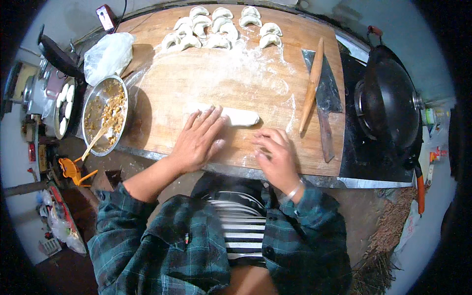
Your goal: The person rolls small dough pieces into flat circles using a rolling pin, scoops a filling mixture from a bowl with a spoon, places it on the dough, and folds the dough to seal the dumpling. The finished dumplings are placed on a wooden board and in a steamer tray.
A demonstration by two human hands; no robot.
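Note:
A white roll of dough (241, 117) lies crosswise on the floured wooden board (177, 84). My left hand (201, 140) rests with spread fingers on the roll's left part, hiding some of it. Just below the roll's right end, my right hand (274, 151) hovers or rests with loosely curled fingers and holds nothing. Several folded dumplings (221, 25) sit at the board's far side amid loose flour. On the right, a wooden rolling pin (312, 84) lies over the blade of a large knife (328, 96). A metal bowl (126, 107) of chopped filling with a spoon stands at the left.
A lidded black wok (391, 99) stands on the stove at the right. Behind the bowl are a crumpled plastic bag (108, 57) and a phone (106, 18). At the far left, a round pan (58, 127) holds several white dough pieces. An orange chair (72, 171) is below the bowl.

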